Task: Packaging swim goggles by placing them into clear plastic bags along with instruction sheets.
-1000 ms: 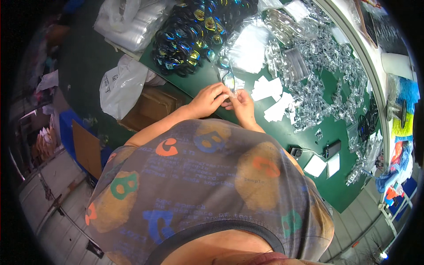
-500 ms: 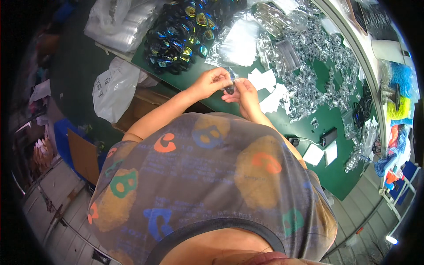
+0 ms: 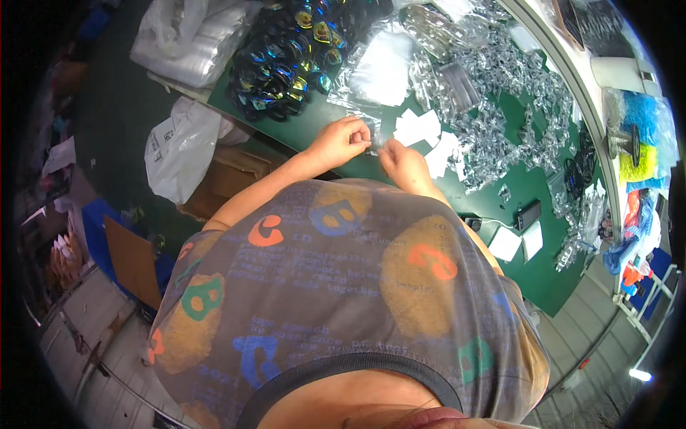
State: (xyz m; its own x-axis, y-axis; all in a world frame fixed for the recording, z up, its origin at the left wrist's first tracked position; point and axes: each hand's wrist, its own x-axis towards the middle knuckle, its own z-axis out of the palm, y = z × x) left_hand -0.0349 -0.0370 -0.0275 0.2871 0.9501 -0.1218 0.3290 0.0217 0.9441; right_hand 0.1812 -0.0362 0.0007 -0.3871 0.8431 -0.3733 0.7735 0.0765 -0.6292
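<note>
Over the near edge of the green table, my left hand [image 3: 341, 143] is closed, its thumb and fingers curled together. A short gap to the right, my right hand [image 3: 406, 166] is also closed, thumb against the bent fingers. A piece of clear plastic film [image 3: 375, 131] shows between and just beyond the fingertips. Whatever is pinched in either hand is too small or hidden to make out. White cards [image 3: 417, 129] lie just beyond my right hand. A pile of dark, shiny lenses or goggles [image 3: 275, 79] sits beyond my left hand.
Many small clear plastic pieces [image 3: 493, 129] cover the right of the green table [image 3: 547, 286]. A stack of clear bags [image 3: 193, 50] lies at the far left. A white plastic bag [image 3: 179, 154] hangs by a cardboard box [image 3: 232, 179]. A black device [image 3: 529, 214] lies near white cards.
My hands have moved apart, the right one slightly down and to the right. The small dark piece that was between my fingers no longer shows there.
</note>
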